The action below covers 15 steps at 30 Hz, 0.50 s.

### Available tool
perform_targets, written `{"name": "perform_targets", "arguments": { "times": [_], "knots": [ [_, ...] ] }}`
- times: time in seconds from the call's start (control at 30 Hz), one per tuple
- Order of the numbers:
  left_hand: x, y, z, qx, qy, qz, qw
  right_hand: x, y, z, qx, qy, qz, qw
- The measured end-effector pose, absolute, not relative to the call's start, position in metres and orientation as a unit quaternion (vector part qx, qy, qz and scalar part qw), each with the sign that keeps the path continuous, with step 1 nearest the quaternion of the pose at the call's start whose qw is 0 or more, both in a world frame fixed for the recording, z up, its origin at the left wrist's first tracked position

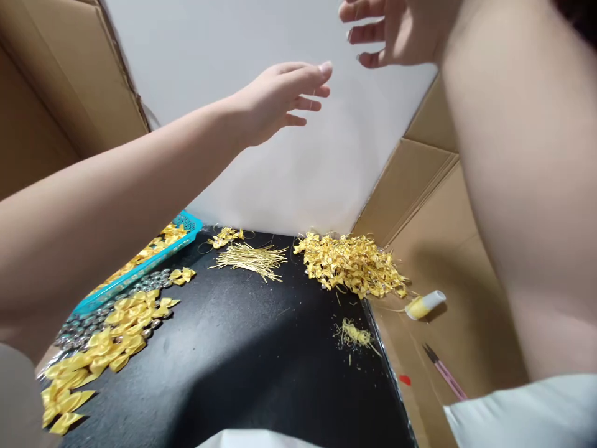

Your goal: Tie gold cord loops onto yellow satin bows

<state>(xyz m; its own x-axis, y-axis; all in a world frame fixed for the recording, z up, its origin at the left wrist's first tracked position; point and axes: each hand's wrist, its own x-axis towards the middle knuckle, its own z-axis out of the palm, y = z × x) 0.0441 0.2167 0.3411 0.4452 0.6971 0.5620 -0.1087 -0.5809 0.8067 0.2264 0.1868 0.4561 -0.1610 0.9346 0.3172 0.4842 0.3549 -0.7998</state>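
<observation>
Both hands are raised above the black tabletop (280,323), in front of a pale wall. My left hand (280,102) reaches in from the left with its fingers stretched out and apart. Nothing shows in it. Higher up, near the top edge, my right hand (396,31) has its fingers spread, and I see nothing held there either. Below them lies a bundle of short yellow cords (252,258). A heap of yellow ribbon bows (354,264) with cords sits right of it. Loose yellow bows (102,345) line the left side beside shiny round beads (88,320).
A turquoise basket (135,270) holding more yellow pieces stands at the left. Yellow thread scraps (355,334) lie near the right table edge. Beyond it, on cardboard (420,205), are a thread spool (425,305) and pink-handled tweezers (445,372). Cardboard also rises at the left.
</observation>
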Motion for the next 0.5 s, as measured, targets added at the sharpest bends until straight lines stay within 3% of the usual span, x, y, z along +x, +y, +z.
{"name": "perform_targets", "arguments": {
  "times": [0.13, 0.4, 0.5],
  "knots": [
    [0.058, 0.214, 0.349, 0.731, 0.189, 0.518, 0.402, 0.216, 0.173, 0.42, -0.444, -0.683, 0.32, 0.483],
    [0.054, 0.217, 0.359, 0.799, 0.231, 0.513, 0.21, 0.215, 0.176, 0.381, -0.451, -0.708, 0.319, 0.439],
    [0.047, 0.216, 0.365, 0.811, 0.256, 0.488, 0.199, 0.214, 0.178, 0.382, -0.451, -0.699, 0.326, 0.449]
  ]
}}
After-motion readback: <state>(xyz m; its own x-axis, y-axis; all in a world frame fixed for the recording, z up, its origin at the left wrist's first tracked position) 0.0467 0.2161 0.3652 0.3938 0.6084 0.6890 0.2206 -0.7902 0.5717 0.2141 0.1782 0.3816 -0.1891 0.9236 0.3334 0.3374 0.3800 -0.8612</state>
